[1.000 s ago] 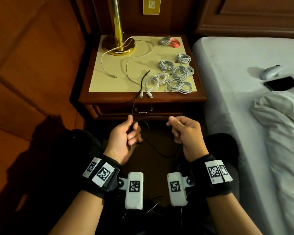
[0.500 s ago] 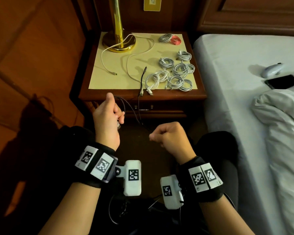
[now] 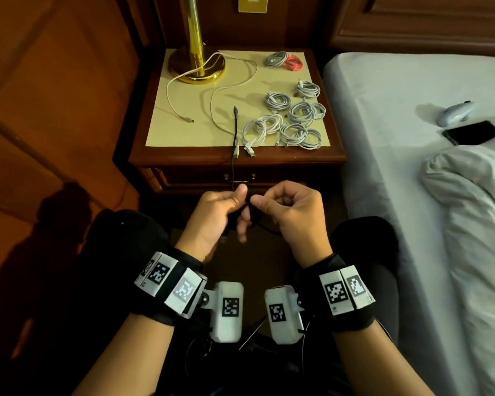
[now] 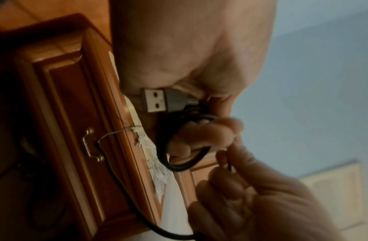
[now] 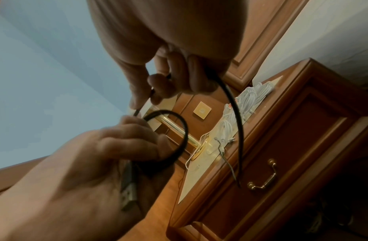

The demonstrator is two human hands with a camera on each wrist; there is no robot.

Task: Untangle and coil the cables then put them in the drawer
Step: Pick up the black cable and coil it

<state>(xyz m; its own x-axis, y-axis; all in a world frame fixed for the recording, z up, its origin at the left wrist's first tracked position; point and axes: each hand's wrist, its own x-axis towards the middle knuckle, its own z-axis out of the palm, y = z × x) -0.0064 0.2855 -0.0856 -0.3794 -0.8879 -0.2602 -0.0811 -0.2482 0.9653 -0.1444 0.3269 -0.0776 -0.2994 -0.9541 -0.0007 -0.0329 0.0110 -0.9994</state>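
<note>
While we look down from the head view, our left hand (image 3: 212,215) and right hand (image 3: 292,212) pinch a thin black cable (image 3: 235,132) trailing off the wooden nightstand's (image 3: 183,160) front edge, above its closed drawer (image 3: 197,181). In the left wrist view, fingers (image 4: 199,138) clamp a small loop beside its grey USB plug (image 4: 158,102). In the right wrist view, the right hand's fingers (image 5: 191,73) curl around the cable.

Black cable (image 4: 179,164) looped round the fingers of the left hand (image 3: 212,215); its USB plug (image 4: 158,101), lying against the palm, has a dark grey shell and silver metal end. Same black strand runs out from between the right hand's (image 3: 292,215) pinching fingers.

Beyond the fingertips: nightstand (image 3: 183,161) of dark reddish-brown wood, pale cream top panel, drawer (image 5: 292,154) front the same red-brown with a brass handle (image 3: 239,181).

Farther off: coiled cables (image 3: 297,124) white to pale grey, one coil red (image 3: 294,63). Loose cable (image 3: 212,110) white. Lamp base (image 3: 196,67) shiny gold.

Wristbands (image 3: 349,298) black, carrying white tags with black square-code patterns.

Bed sheet (image 3: 412,195) to the right of the hands pale grey-white; phone (image 3: 472,132) black.
</note>
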